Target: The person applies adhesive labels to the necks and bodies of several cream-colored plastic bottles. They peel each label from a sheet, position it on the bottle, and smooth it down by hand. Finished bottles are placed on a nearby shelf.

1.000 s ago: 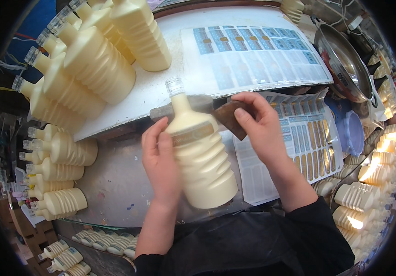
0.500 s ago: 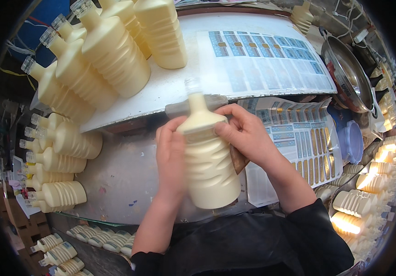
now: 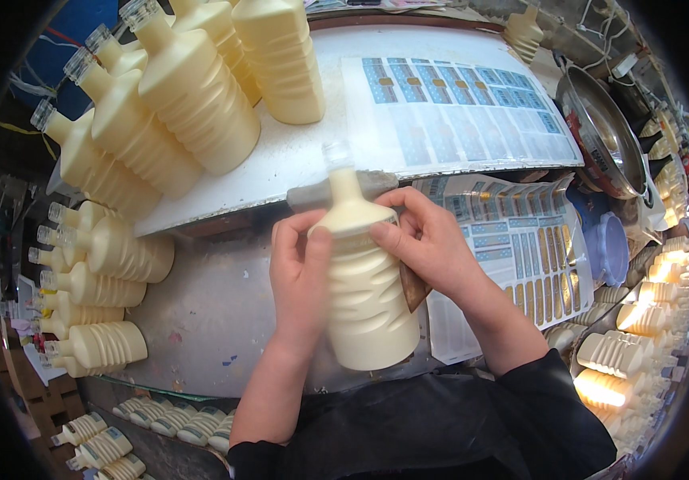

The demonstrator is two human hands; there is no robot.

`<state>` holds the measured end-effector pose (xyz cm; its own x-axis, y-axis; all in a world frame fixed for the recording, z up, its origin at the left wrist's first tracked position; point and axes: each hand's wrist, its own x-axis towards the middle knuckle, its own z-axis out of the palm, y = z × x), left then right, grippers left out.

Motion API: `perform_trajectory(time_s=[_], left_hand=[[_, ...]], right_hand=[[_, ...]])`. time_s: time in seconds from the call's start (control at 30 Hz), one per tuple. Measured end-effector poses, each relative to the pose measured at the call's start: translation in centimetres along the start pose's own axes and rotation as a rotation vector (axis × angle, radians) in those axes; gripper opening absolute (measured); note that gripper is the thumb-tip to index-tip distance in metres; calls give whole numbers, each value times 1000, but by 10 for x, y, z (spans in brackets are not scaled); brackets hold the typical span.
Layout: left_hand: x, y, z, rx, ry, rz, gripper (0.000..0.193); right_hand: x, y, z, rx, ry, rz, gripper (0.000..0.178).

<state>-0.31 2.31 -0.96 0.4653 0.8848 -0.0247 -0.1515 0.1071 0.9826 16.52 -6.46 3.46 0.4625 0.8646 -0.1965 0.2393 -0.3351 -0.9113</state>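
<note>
A cream plastic bottle (image 3: 372,320) with a clear threaded neck and a ribbed body is between my two hands, its neck pointing away from me. My left hand (image 3: 296,264) grips its left shoulder, the thumb lying on the front. On the opposite shoulder, my right hand (image 3: 432,240) pinches with thumb and forefinger along the upper edge of the body. A thin strip seems to lie under the right thumb; I cannot make it out. Behind the neck is a grey pad (image 3: 304,194), and a brown flat piece (image 3: 414,286) shows beside the bottle under my right hand.
Several cream bottles (image 3: 192,88) stand at the back left, and others (image 3: 108,348) lie along the left edge. One label sheet (image 3: 460,100) lies on the white board (image 3: 336,64); another sheet (image 3: 512,256) is at the right. Beyond are a steel pan (image 3: 600,120) and a lilac basin (image 3: 608,248).
My left thumb has come round onto the front of the bottle's shoulder. The right hand keeps its pinch, and the bottle stays nearly in place.
</note>
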Motion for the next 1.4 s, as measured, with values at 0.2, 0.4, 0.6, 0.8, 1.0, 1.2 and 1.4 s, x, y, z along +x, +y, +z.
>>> perform_trajectory(time_s=[0.2,0.4,0.6,0.8,1.0,1.2,1.4], left_hand=[[-1,-1,-2,-98,2,-54,24],[-8,8,2,-286,15,-146,27],[-8,-5,-1,-186,-5,-69,26],[-8,-2,-10,-405,-17,-246,26],[-10,-2,-8,-489,2,-218,32],[-12,-1,1,-269,-17,-136,34],[-12,-1,-1,-313,-7,-173,33]], right_hand=[[0,1,2,24,6,-7,51],[0,3,3,57,-4,-37,40],[-1,4,4,45,3,-41,39],[0,9,5,92,22,-31,40],[2,11,1,68,-60,-35,35],[1,15,2,80,-36,-51,38],[3,21,8,132,24,-92,38]])
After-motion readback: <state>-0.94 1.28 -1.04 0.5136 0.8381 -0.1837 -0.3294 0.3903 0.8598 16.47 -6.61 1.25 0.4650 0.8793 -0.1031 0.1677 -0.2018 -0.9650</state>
